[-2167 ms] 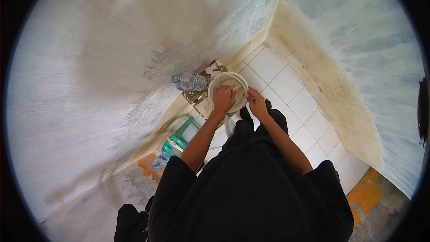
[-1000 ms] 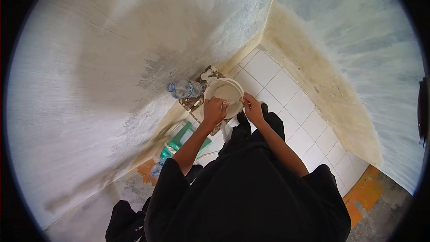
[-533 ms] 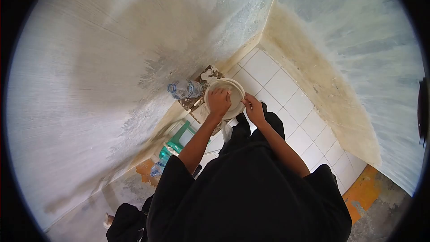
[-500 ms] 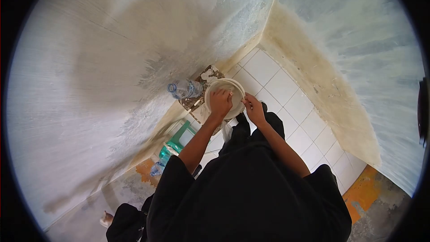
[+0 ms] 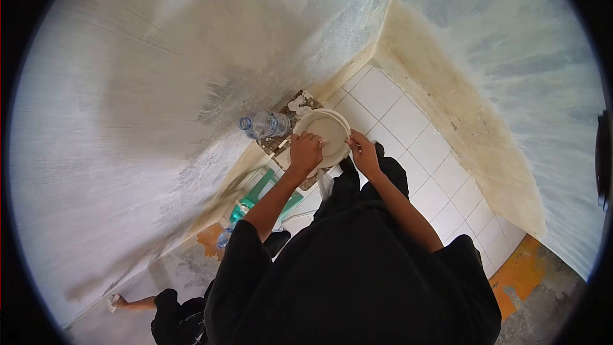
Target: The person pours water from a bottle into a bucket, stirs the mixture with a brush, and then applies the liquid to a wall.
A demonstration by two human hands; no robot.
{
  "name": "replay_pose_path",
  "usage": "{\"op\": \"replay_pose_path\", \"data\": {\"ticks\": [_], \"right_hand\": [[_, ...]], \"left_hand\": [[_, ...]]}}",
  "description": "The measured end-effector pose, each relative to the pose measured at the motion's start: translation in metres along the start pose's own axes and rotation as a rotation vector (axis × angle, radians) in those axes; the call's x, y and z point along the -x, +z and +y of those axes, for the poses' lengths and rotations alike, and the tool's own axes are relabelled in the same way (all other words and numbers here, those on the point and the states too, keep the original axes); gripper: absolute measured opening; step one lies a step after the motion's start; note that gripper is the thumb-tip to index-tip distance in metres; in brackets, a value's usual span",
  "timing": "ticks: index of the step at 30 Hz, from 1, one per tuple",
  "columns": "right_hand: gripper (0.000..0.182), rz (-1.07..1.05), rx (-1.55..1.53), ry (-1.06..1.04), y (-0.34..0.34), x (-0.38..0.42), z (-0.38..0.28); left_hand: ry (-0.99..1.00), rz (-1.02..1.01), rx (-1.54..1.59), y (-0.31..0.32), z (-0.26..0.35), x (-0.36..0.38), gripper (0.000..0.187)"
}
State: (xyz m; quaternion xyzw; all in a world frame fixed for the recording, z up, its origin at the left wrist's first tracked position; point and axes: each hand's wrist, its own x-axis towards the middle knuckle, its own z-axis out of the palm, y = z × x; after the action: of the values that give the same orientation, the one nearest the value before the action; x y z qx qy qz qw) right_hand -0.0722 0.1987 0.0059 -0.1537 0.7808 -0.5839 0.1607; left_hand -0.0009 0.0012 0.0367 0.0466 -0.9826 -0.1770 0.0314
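A round, off-white tub point(image 5: 333, 117) rests on a paint-spattered stand point(image 5: 300, 103) against the left wall, its inside coated pale. My left hand point(image 5: 307, 153) is over the tub's left side with fingers curled; something small and whitish shows at the fingertips, too small to name. At the opposite side, my right hand point(image 5: 363, 153) pinches the tub's rim between thumb and fingers. Just left of the tub is a clear plastic bottle point(image 5: 264, 125) with a blue label, its open neck towards the wall.
A green plastic stool point(image 5: 262, 188) stands low on the left. Past it, another person's arm point(image 5: 140, 304) reaches to the wall's foot, a whitish object in the hand. White tiles point(image 5: 408, 121) cover the floor, and two walls meet in a corner point(image 5: 372, 57) ahead.
My left hand has drawn back from inside the tub to its left side. My right hand stays at the rim. The other person's arm has reached out along the wall's foot.
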Motion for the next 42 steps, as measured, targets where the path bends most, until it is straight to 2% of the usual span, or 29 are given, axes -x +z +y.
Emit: {"op": "replay_pose_path", "data": {"ticks": [4,10,13,19,22,25,31,34,37,42], "right_hand": [[0.023,-0.015,-0.007,0.011,-0.003,0.000,-0.003],[0.022,-0.006,-0.011,0.001,0.000,0.002,-0.002],[0.022,-0.016,-0.024,-0.001,-0.001,0.001,-0.001],[0.018,0.007,-0.010,-0.021,0.001,0.001,-0.004],[0.018,0.017,-0.010,-0.014,0.001,0.000,-0.003],[0.018,0.028,-0.022,-0.015,0.002,0.001,-0.003],[0.022,0.013,-0.006,-0.017,0.001,0.001,0.002],[0.022,0.009,-0.001,-0.013,0.000,0.001,0.001],[0.022,0.000,-0.011,-0.015,0.001,0.001,0.001],[0.018,0.024,-0.022,-0.013,0.004,0.000,-0.001]], "left_hand": [[-0.019,0.110,-0.083,0.005,-0.006,-0.013,0.011],[0.006,0.220,0.008,0.021,-0.003,-0.029,0.013],[0.070,0.284,0.154,0.027,0.005,-0.027,0.010],[0.080,0.108,0.188,0.022,0.008,0.000,0.011],[0.017,0.040,0.149,0.012,0.001,0.007,0.012],[-0.030,0.029,0.033,0.004,-0.005,0.006,0.013],[-0.049,0.192,-0.052,0.014,-0.013,-0.020,0.011],[-0.032,0.270,0.044,0.024,-0.008,-0.032,0.009],[-0.060,0.187,0.145,0.027,0.002,-0.035,0.011],[0.028,0.176,0.286,0.026,0.012,-0.017,0.010]]}}
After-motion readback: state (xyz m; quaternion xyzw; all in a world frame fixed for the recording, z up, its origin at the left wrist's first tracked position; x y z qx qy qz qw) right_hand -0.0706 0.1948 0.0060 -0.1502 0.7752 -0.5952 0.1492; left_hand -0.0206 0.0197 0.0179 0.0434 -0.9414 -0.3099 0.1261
